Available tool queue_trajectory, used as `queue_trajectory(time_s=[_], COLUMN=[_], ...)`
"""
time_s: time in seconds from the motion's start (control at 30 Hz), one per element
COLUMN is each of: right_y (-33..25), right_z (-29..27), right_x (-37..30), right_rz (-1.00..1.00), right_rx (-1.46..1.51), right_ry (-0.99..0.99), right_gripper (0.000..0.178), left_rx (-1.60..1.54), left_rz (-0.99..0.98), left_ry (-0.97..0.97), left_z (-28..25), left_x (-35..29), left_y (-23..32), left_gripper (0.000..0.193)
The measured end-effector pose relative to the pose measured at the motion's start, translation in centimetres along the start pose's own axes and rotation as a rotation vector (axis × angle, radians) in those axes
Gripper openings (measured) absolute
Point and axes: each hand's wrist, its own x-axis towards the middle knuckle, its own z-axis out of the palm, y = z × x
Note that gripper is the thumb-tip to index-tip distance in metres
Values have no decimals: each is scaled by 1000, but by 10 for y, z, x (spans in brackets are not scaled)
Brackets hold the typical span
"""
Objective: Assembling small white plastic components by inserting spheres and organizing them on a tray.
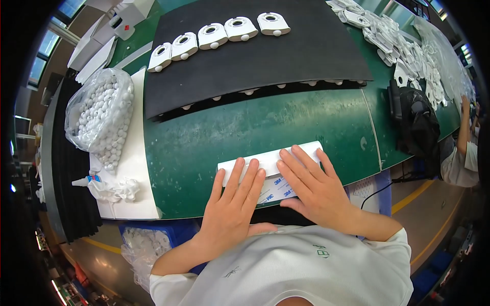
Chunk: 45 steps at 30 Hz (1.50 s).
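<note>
Near the front edge of the green table lies a long white strip (269, 160), possibly a folded or rolled sheet. Below it, between my hands, shows a white backing sheet (274, 190) with repeated blue print. My left hand (229, 206) rests its outstretched fingers on the strip's left half. Fingers spread, my right hand (315, 193) presses flat on the right half, its thumb pointing inward. Neither hand grips anything. Part of the strip and sheet is hidden under my fingers.
A black board (255, 61) carries several white plastic parts (212, 35) in a row, with white balls beneath its edge. At left sit a bag of white balls (104, 109), a glue bottle (87, 180) and crumpled tissue (120, 190). White parts (388, 41) pile up far right, near another person (459, 158).
</note>
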Motion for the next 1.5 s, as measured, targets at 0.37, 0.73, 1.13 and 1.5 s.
queue_trajectory(time_s=[0.37,0.73,1.13,1.5], right_y=[29,48,29,76], right_z=[0,-5,8,-27], right_x=[33,18,15,-3], right_rz=[85,233,-28,288], right_rx=[-99,-22,77,266], right_ry=[-10,23,-109,316], right_gripper=[82,68,60,25], left_rx=[78,49,-66,-79], left_rz=[-95,-181,-23,-10], left_ry=[50,27,-120,319], left_z=[-5,-13,-6,-10], left_x=[39,26,23,21], left_y=[-35,-45,-44,-35], left_gripper=[114,106,103,61])
